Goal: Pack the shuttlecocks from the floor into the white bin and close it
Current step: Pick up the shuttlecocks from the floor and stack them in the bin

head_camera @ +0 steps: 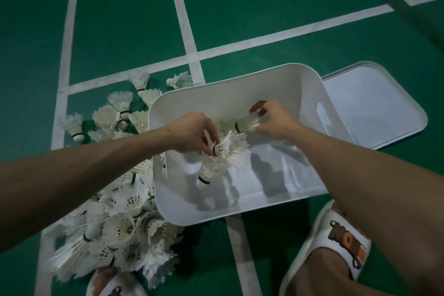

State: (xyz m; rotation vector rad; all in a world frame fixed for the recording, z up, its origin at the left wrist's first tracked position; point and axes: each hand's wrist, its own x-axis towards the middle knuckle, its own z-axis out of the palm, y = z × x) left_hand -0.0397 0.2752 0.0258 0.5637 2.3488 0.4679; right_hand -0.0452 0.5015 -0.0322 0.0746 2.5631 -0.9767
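The white bin (240, 79) stands open on the green floor in the middle of the view. Over its inside, my left hand (192, 132) pinches the top of a stack of nested shuttlecocks (223, 156) that hangs down toward the bin's floor. My right hand (274, 120) holds another shuttlecock (245, 124) on its side, fingers round its feathers, just right of the stack. A large heap of loose shuttlecocks (120, 211) lies on the floor left of the bin. The bin's white lid (374, 108) lies flat on the floor to the right.
White court lines (192, 55) cross the green floor behind the bin. My feet in white slippers sit at the bottom, the right slipper (336, 243) near the bin's front corner and the left slipper (113, 283) under the heap's edge.
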